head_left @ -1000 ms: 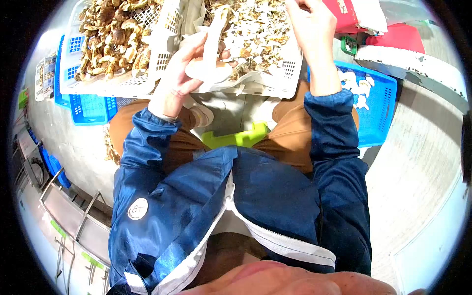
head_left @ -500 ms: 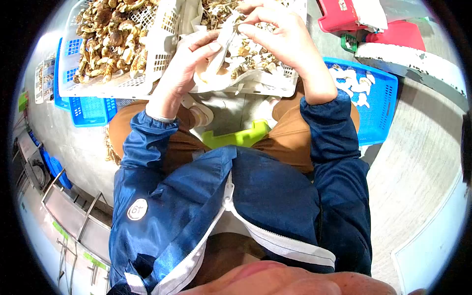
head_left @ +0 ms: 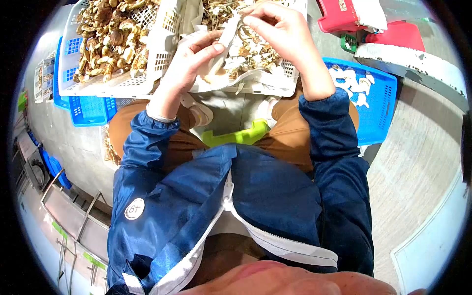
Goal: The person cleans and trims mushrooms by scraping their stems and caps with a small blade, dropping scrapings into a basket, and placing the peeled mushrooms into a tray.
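Note:
Between my two hands a long pale mushroom [head_left: 227, 39] is held at a slant over the lined basket. My left hand [head_left: 194, 56] pinches its lower part between thumb and fingers. At its upper end my right hand [head_left: 275, 29] has thumb and fingers closed; whether a small tool is in them is hidden. Below, white and brown peelings [head_left: 253, 54] fill the white lined basket [head_left: 268, 88]. To its left, brown mushrooms [head_left: 115, 42] lie heaped in another white basket [head_left: 105, 91].
On the right, a blue basket [head_left: 378, 115] holds pale cleaned pieces [head_left: 361, 84]. Another blue basket [head_left: 90, 110] sits under the left white one. A green stool [head_left: 238, 136] is between my legs. Red stools [head_left: 400, 35] stand at the upper right.
My right hand has come left and down from the basket's far right to the mushroom's upper end. My left hand has turned and closed on the mushroom, which is more upright.

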The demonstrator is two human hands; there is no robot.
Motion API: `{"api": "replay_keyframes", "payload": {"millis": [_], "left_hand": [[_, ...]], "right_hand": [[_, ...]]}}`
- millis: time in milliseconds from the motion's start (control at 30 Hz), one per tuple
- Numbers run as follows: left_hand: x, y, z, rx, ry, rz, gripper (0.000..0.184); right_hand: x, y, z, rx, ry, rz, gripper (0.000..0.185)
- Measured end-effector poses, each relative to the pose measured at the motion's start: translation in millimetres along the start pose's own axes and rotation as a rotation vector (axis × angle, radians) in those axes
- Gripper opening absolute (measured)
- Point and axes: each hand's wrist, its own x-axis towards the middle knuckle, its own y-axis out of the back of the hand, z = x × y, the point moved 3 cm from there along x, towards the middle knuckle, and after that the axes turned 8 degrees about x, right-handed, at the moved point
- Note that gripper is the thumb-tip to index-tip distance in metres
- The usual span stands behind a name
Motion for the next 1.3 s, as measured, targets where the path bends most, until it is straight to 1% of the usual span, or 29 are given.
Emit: {"api": "replay_keyframes", "payload": {"millis": [33,100,133,167,200,233,267,300,333,367,400,433,467,500,567,600,633,667,767,833,867,900,1000,1067,1100,1133,1200,1267,1300], "left_hand": [[-1,-1,0,-0.074,0.014,-0.025,0.049],[0,2,-6,-0.29,0.049,-0.084,0.044],[5,7,-11,-0.491,0.025,-0.267,0.04],[3,13,-19,-0.56,0.078,-0.179,0.039],[-1,15,-16,-0.629,0.129,-0.088,0.038],[-1,11,-7,-0.747,0.044,-0.253,0.04],[1,14,-11,-0.76,0.065,-0.227,0.04],[4,17,-15,-0.773,0.09,-0.201,0.04],[6,18,-18,-0.786,0.119,-0.176,0.041],[6,17,-19,-0.778,0.047,-0.178,0.041],[6,16,-21,-0.74,0.082,-0.136,0.041],[6,16,-22,-0.7,0.114,-0.094,0.042],[6,18,-23,-0.662,0.146,-0.054,0.042],[7,18,-24,-0.648,0.146,-0.075,0.042],[8,15,-24,-0.593,0.106,-0.041,0.041],[10,12,-24,-0.565,0.085,-0.024,0.04],[8,5,-17,-0.622,0.097,-0.113,0.039],[7,3,-15,-0.61,0.08,-0.107,0.039],[5,1,-13,-0.564,0.066,-0.066,0.04],[3,1,-13,-0.518,0.105,-0.007,0.041],[4,2,-15,-0.525,0.099,-0.027,0.041],[6,4,-18,-0.531,0.092,-0.047,0.041],[3,5,-16,-0.59,0.108,-0.074,0.039],[0,6,-15,-0.62,0.102,-0.058,0.038],[1,7,-17,-0.624,0.084,-0.041,0.038],[2,8,-18,-0.626,0.066,-0.025,0.038],[2,10,-19,-0.622,0.077,-0.024,0.039],[2,9,-16,-0.563,0.075,0.016,0.041],[0,7,-11,-0.506,0.071,0.056,0.042]], "right_hand": [[7,0,5,-0.069,0.349,0.077,0.009],[6,10,12,-0.118,0.015,0.227,0.009],[5,12,11,-0.141,-0.152,0.3,0.01],[3,15,15,-0.065,-0.22,0.34,0.01],[5,16,13,-0.141,-0.015,0.301,0.01],[6,15,13,-0.212,0.192,0.259,0.01],[5,13,11,-0.282,0.4,0.217,0.01],[1,4,0,-0.274,0.397,0.143,0.008],[0,-3,5,-0.252,0.42,0.059,0.011],[-3,-12,13,-0.228,0.438,-0.024,0.013],[-5,-20,14,-0.204,0.458,-0.108,0.016],[-11,-25,12,-0.267,0.342,-0.199,0.011],[-12,-29,13,-0.254,0.343,-0.224,0.012],[-14,-32,16,-0.242,0.344,-0.25,0.013],[-15,-34,19,-0.232,0.359,-0.296,0.015],[-15,-35,18,-0.226,0.344,-0.29,0.014],[-17,-36,16,-0.22,0.328,-0.284,0.014],[-18,-37,16,-0.213,0.313,-0.278,0.014],[-17,-40,15,-0.232,0.451,-0.186,0.015],[-17,-39,16,-0.285,0.437,-0.176,0.014],[-17,-39,17,-0.312,0.431,-0.171,0.013],[-16,-42,21,-0.293,0.506,-0.111,0.012],[-13,-31,22,-0.319,0.493,0.024,0.011],[-7,-3,12,-0.492,0.548,0.314,0.011],[-1,17,15,-0.532,0.505,0.386,0.014],[4,27,9,-0.382,0.53,0.522,0.007],[6,42,0,-0.449,0.397,0.542,0.007],[0,28,3,-0.337,0.108,0.338,0.008],[-1,15,4,-0.291,0.228,0.181,0.009]]}}
